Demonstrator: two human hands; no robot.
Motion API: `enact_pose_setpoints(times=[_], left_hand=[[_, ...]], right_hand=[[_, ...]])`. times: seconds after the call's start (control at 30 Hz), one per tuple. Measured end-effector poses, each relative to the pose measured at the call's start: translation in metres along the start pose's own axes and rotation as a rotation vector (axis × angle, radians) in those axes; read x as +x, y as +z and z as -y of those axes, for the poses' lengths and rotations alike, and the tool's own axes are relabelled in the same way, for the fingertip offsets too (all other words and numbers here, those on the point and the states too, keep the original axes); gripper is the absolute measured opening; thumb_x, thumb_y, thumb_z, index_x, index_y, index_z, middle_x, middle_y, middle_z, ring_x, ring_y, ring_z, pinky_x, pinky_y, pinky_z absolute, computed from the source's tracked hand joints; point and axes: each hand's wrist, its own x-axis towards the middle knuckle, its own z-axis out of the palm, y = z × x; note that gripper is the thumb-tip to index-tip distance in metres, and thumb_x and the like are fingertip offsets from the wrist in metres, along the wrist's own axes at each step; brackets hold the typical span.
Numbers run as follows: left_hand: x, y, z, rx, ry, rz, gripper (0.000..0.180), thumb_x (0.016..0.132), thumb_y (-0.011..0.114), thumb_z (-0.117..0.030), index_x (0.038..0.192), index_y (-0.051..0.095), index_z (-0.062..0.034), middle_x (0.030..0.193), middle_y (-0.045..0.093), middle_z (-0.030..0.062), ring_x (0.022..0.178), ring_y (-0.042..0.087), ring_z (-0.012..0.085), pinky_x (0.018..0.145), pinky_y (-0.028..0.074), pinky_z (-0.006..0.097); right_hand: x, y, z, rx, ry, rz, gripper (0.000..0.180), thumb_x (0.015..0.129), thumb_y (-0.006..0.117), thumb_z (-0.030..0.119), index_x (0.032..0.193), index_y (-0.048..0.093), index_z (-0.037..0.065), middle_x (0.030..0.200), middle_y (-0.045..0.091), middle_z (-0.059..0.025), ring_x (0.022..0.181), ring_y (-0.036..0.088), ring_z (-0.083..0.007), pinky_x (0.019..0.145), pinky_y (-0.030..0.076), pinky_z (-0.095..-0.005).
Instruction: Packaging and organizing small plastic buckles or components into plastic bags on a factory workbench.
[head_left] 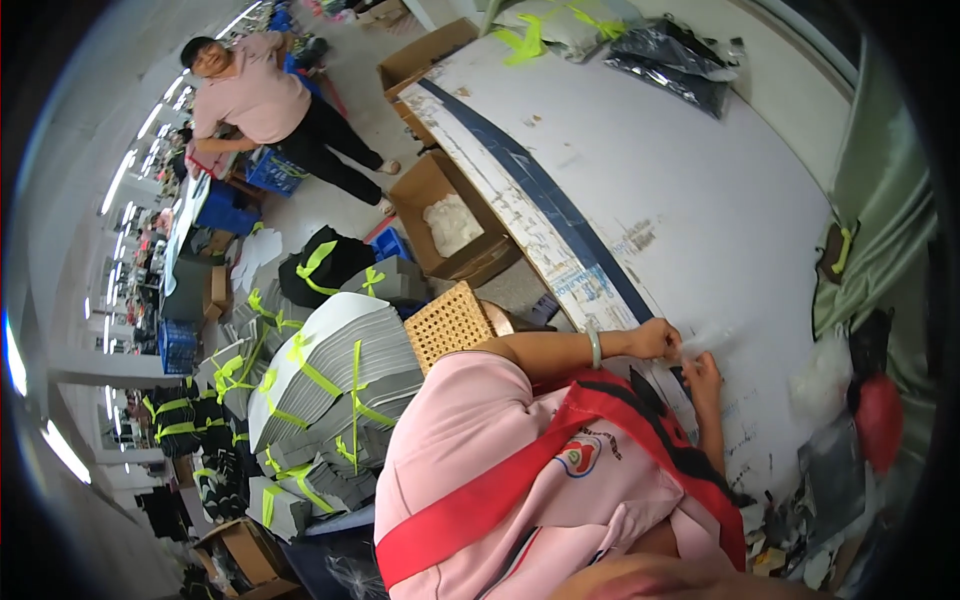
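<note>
My left hand (655, 340), with a pale bangle on its wrist, is closed in a pinch over the near edge of the white table (700, 210). Close beside it, my right hand (703, 375) is also pinched, fingertips toward the left ones. Between and just beyond the fingers shows a thin, see-through piece of plastic film (712, 340); both hands grip it. Its full shape is hard to make out against the white surface. A long dark blue strip (545, 195) runs along the table's left side and ends near my hands.
Bagged dark goods (675, 65) lie at the table's far end. Left stand a cardboard box (445, 220), a woven cane seat (448, 328) and grey stacks tied with yellow-green strips (330, 370). Another person (265, 100) stands far left. A green curtain (880, 200) hangs right.
</note>
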Motion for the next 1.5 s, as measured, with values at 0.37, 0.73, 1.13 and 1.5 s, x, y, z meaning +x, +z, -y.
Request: enact_pose_setpoints(times=[0.37,0.73,1.13,1.5], left_hand=[[0.001,-0.011,-0.026,-0.042,-0.053,0.077,0.014,0.075,0.074,-0.014,0.081,0.068,-0.0024,0.067,0.061,-0.0019,0.062,0.051,0.0061,0.058,0.044,0.025],[0.003,-0.018,-0.012,-0.038,0.079,-0.025,0.012,0.074,0.074,-0.014,0.079,0.070,-0.0037,0.069,0.065,0.0049,0.066,0.060,0.0129,0.063,0.048,0.030],[-0.004,-0.016,-0.089,-0.189,-0.290,-0.060,0.023,0.080,0.070,-0.023,0.075,0.064,-0.0008,0.066,0.062,0.0053,0.060,0.056,0.0132,0.058,0.046,0.029],[-0.011,-0.005,-0.077,-0.281,-0.268,-0.098,0.014,0.082,0.063,-0.014,0.079,0.064,-0.0003,0.066,0.062,0.0038,0.053,0.054,0.0105,0.048,0.043,0.026]], right_hand=[[0.009,-0.007,-0.012,-0.215,-0.017,-0.049,0.009,0.088,0.062,0.012,0.086,0.059,0.004,0.069,0.056,0.0012,0.057,0.048,-0.0046,0.050,0.038,-0.0202],[-0.002,-0.002,0.037,0.092,-0.064,-0.001,0.012,0.090,0.061,0.013,0.095,0.059,0.003,0.074,0.056,0.0017,0.061,0.049,-0.0047,0.053,0.038,-0.0183],[0.009,-0.011,0.004,-0.046,-0.232,-0.112,0.009,0.087,0.064,0.006,0.092,0.060,0.000,0.080,0.059,0.0017,0.069,0.052,-0.0049,0.063,0.043,-0.0194],[-0.014,0.007,0.043,0.043,-0.059,0.025,0.018,0.093,0.057,0.020,0.090,0.061,0.003,0.071,0.058,-0.0006,0.060,0.052,-0.0059,0.056,0.043,-0.0194]])
